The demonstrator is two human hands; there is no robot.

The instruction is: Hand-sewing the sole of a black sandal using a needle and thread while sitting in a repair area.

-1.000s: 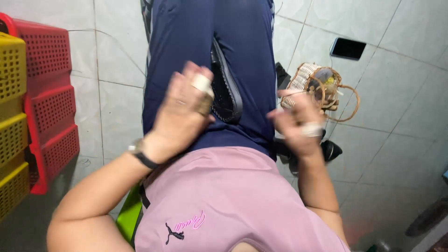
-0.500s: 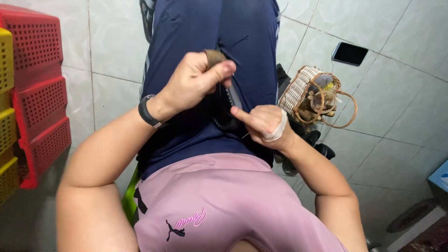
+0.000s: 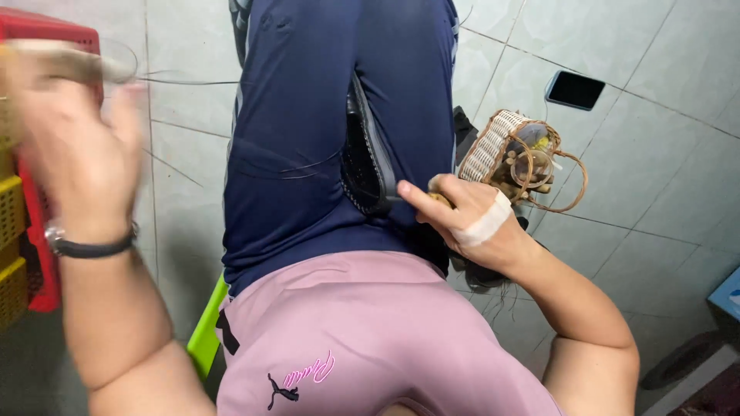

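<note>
At the far left stand stacked plastic crates (image 3: 23,231), red and yellow, with lattice walls; their contents cannot be made out. In front of them the left hand (image 3: 73,131) is raised and blurred; the fingers look loosely curled, but whether they grip anything cannot be told. A thin thread (image 3: 193,81) runs from that hand toward the navy trousers. A dark wristwatch (image 3: 89,246) circles the left wrist.

At centre, a dark shoe upper (image 3: 366,166) lies on the navy trouser lap (image 3: 293,169), above a pink shirt (image 3: 362,339). A green stool edge (image 3: 206,331) shows below the lap.

The right hand (image 3: 470,219), taped with a white bandage (image 3: 487,223), is closed against the shoe's edge, pinching a small brownish tool.

Just right of it, a woven basket (image 3: 489,146) on the tiled floor holds small mixed items, too small to identify. Farther right, a dark phone (image 3: 575,90) lies flat, well apart.
</note>
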